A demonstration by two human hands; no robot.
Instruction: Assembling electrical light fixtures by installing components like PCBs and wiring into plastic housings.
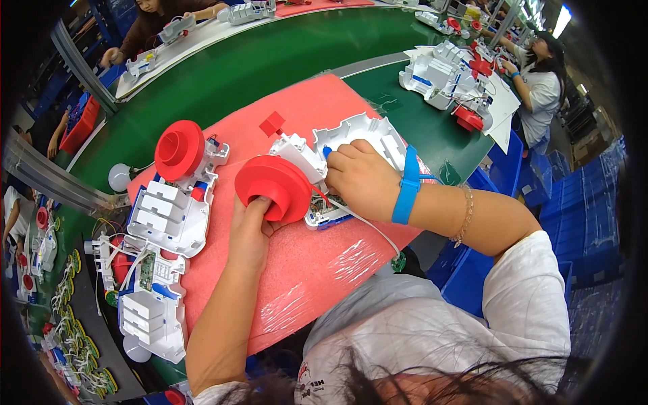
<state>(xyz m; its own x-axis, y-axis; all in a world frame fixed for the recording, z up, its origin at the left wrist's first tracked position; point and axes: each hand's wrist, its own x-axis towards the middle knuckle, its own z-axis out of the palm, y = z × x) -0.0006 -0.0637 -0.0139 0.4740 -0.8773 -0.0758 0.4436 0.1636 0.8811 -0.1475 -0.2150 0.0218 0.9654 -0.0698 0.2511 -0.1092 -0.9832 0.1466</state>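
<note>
Seen from above, a person works at a pink foam mat (317, 263) laid on a green conveyor belt (270, 61). The left hand (248, 233) is closed around the lower edge of a round red wheel-shaped part (273, 187), thumb pressed into its hollow centre. The right hand (361, 177), wearing a blue wrist strap (406, 185), rests curled on a white plastic housing (351, 138) just behind the red part; its fingertips seem to pinch something small and blue, though that is hard to make out. The housing lies near the middle of the mat. To the left, a second white housing with its own red disc (179, 150) sits on the mat's edge. Other workers sit along the belt
</note>
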